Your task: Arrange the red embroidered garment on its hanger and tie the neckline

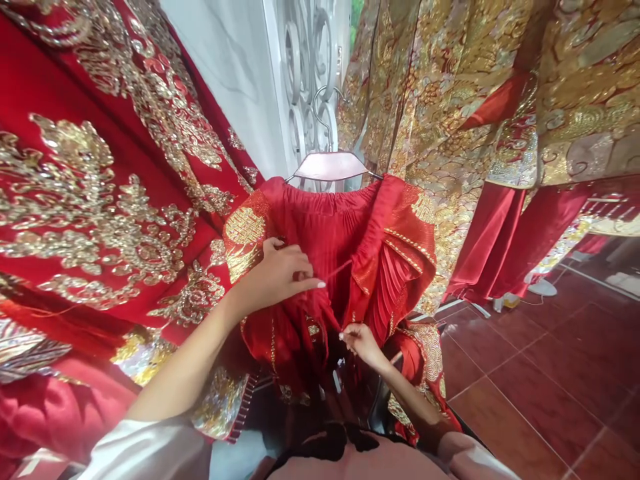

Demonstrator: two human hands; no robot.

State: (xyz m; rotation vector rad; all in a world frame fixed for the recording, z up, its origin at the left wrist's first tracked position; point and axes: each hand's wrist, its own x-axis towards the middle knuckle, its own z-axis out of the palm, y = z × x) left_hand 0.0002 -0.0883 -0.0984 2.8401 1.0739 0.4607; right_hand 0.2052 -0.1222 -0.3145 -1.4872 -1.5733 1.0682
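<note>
Skirt of red pleated satin with gold embroidered panels (345,233), hanging in the middle of the view from a pale pink padded hanger (330,165), wire hook caught on a white scrolled metal grille (310,73). Waistband gathered just under the hanger, pleats fanning open toward the right, gold-stitched flaps at both upper corners.

Left hand (280,273) raised against the upper left front of the skirt, thumb and forefinger pinched shut on a thin red cord (337,270). Cord drawn taut, slanting up and to the right from the fingertips toward the pleats.

Right hand (363,343) lower, below and to the right of the left hand, well apart from it. Fingertips closed in a small pinch on a fold at the lower middle of the skirt, possibly on the cord's other end as well, too fine to tell.

White sleeve (150,453) covering the upper left arm at the bottom edge.

Large red garment with dense gold and silver floral embroidery (100,200) filling the left side, touching the skirt's left flap. Gold brocade robes (450,100) hanging close on the right, with plain red satin drapes (505,240) beneath them. Reddish-brown tiled floor (525,373) at lower right
</note>
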